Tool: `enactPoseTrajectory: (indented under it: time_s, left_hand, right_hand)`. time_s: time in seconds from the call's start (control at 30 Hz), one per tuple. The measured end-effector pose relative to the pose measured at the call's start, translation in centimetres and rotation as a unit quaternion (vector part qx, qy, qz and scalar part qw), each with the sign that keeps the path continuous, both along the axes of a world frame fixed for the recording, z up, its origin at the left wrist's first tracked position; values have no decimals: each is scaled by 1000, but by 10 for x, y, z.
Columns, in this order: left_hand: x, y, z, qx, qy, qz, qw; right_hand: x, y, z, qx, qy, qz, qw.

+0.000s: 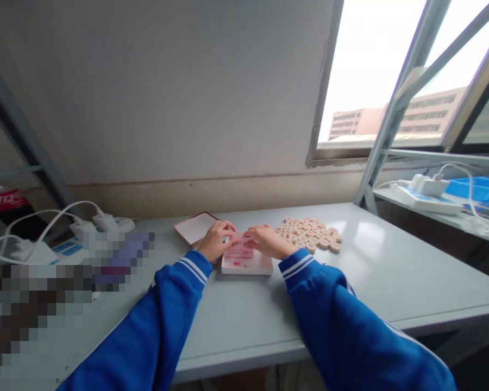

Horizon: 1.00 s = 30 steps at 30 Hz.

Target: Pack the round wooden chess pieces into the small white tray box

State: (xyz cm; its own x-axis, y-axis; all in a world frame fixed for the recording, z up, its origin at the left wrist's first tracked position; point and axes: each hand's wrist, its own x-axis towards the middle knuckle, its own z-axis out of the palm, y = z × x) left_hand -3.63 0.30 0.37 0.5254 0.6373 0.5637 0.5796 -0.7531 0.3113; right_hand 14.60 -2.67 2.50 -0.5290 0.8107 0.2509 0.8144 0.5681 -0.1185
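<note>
Both hands meet over a white box (pixel 248 269) on the grey desk. Thin clear plastic with red print (pixel 239 255) lies on top of the box. My left hand (pixel 219 239) is at the plastic's left back edge, fingers bent and pressed together on it. From the right, my right hand (pixel 268 240) reaches to its back edge with the fingertips closed on the plastic. Behind my left hand rests an open shallow lid (pixel 194 228) with a brown rim. Many round wooden pieces (pixel 309 234) lie flat beside my right hand.
At the left are a cola bottle (pixel 8 203), white plugs and cables (pixel 83 228) and a purple item (pixel 126 252). A metal frame (pixel 385 130) stands at the right, with a power strip (pixel 427 198) and a blue basket (pixel 478 187) on its shelf.
</note>
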Motion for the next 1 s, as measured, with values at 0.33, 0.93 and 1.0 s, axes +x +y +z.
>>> enactPoseTrajectory:
  time_s: [0.33, 0.93, 1.0]
  left_hand:
    - [2, -1, 1, 28, 51, 35, 998]
    - [11, -16, 8, 22, 85, 62, 994]
    - [11, -17, 8, 23, 89, 54, 994]
  right_hand:
    - [10, 9, -2, -73, 5, -10, 997]
    - [10, 2, -5, -77, 9, -15, 997]
    - [10, 0, -2, -72, 4, -17, 997]
